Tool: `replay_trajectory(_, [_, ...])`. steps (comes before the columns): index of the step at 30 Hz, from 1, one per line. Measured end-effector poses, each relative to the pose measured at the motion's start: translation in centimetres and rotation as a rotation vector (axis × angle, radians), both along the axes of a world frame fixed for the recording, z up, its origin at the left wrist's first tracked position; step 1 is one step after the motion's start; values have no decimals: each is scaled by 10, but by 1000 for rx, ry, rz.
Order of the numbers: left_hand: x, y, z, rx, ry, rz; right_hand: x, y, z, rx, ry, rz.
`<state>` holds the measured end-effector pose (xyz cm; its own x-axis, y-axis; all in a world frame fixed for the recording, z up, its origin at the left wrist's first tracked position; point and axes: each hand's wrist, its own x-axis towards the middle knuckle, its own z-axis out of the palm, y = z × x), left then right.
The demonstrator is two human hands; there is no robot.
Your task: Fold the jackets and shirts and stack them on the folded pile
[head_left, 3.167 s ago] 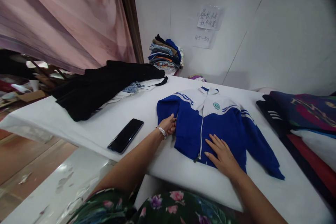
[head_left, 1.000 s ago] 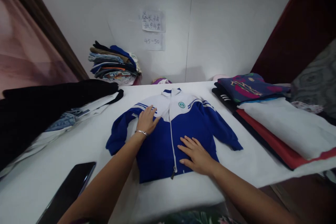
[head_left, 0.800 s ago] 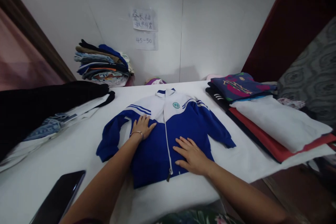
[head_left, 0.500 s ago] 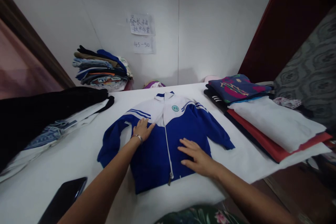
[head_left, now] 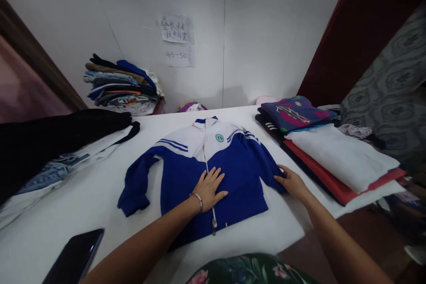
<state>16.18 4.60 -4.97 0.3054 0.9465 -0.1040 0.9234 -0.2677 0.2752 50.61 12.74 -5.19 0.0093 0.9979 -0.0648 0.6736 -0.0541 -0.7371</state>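
Note:
A blue and white zip-up jacket (head_left: 239, 164) lies front up on the white table, its collar toward the wall. Green badge and striped shoulders show on it, and the zip is done up. My left hand (head_left: 209, 188), with a bracelet at the wrist, rests flat on the jacket's front over the zip, fingers spread. At the end of the sleeve on the right side, my right hand (head_left: 291, 183) pinches the cuff between thumb and fingers. The other sleeve (head_left: 135, 186) lies bent outward on the table, untouched.
Folded clothes (head_left: 342, 155) lie piled at the right table edge. A tall stack of folded clothes (head_left: 121, 84) stands at the back left. Black trousers and jeans (head_left: 49, 177) cover the left side. A phone (head_left: 75, 255) lies at the near left. Paper notes (head_left: 178, 29) hang on the wall.
My left hand has moved right and nearer, from the jacket's chest to its middle. My right hand has gone from over the jacket's front to the right sleeve's cuff and taken hold of it.

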Motion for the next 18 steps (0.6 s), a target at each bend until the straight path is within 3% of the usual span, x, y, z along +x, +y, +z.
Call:
replay_trajectory(3, [-1, 0, 2, 8, -6, -5, 1, 22, 27, -39, 476, -98])
replay_trajectory(8, [1, -1, 2, -6, 8, -7, 13, 88, 117, 163, 914, -216])
replay_trajectory(10, [1, -1, 3, -9, 9, -5, 11, 113, 156, 286, 972, -237])
replay_trajectory(13, [0, 1, 7, -35, -20, -1, -6, 141, 203, 284, 936, -140])
replay_trajectory(16, [0, 11, 24, -89, -114, 50, -34, 156, 233, 292, 865, 9])
replay_trajectory(18, [4, 24, 44, -46, -237, 96, -57, 161, 246, 296, 830, 107])
